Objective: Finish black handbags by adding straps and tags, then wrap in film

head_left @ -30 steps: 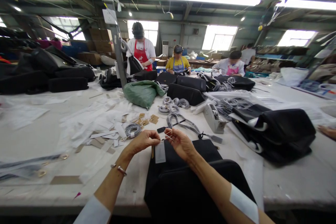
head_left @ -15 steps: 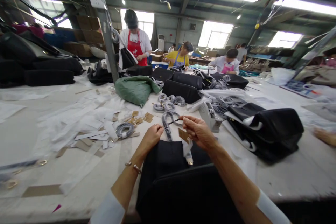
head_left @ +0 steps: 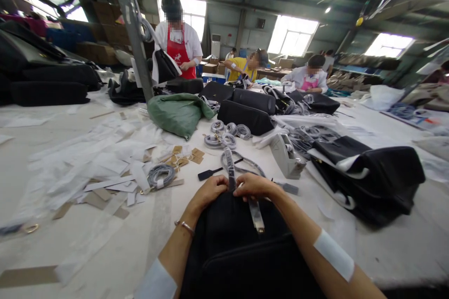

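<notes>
A black bag [head_left: 228, 238] stands on the table right in front of me. Both hands rest on its top edge. My left hand [head_left: 209, 190] is closed on the bag's rim. My right hand [head_left: 255, 186] is closed beside it, pinching near a wrapped grey strap [head_left: 231, 168] that rises between the two hands. A plastic-wrapped strap end with a gold tip [head_left: 257, 217] hangs down the bag's front below my right hand. What my right fingers hold is hidden.
White paper and card scraps [head_left: 105, 163] cover the table at left. Coiled grey straps [head_left: 224, 135], a green sack [head_left: 178, 113], a tape dispenser [head_left: 286, 156] and black bags [head_left: 372, 175] lie ahead and right. Three people work at the far end.
My hands came down from in front of me onto the bag's top edge. The brown tag seen in my right hand earlier is no longer visible. The view moved closer to the table.
</notes>
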Demonstrator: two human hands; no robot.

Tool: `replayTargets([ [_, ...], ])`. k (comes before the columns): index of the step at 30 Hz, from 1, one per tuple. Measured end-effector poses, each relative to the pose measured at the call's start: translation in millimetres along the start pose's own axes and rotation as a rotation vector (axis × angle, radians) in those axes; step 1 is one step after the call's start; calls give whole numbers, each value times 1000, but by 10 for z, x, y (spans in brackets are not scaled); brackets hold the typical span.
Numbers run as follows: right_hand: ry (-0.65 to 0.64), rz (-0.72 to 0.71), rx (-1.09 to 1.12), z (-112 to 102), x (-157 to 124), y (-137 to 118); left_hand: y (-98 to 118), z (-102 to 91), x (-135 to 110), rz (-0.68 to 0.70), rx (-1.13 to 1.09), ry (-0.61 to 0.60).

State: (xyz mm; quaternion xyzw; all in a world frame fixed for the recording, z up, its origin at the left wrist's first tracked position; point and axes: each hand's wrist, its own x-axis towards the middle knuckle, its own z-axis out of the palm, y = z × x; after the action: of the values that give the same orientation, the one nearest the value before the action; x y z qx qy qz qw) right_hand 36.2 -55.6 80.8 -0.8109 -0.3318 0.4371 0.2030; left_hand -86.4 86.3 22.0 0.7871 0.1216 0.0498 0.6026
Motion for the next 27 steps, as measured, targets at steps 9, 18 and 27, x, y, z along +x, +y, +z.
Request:
replayTargets([
  [9, 58, 2, 174, 0, 221, 233, -103, 10, 16, -94, -196, 80],
  [18, 24, -19, 258, 3, 148, 188, -58, -1, -3, -96, -205, 11],
  [27, -273, -177, 596, -22, 111, 160, 19, 64, -89, 218, 232, 116],
])
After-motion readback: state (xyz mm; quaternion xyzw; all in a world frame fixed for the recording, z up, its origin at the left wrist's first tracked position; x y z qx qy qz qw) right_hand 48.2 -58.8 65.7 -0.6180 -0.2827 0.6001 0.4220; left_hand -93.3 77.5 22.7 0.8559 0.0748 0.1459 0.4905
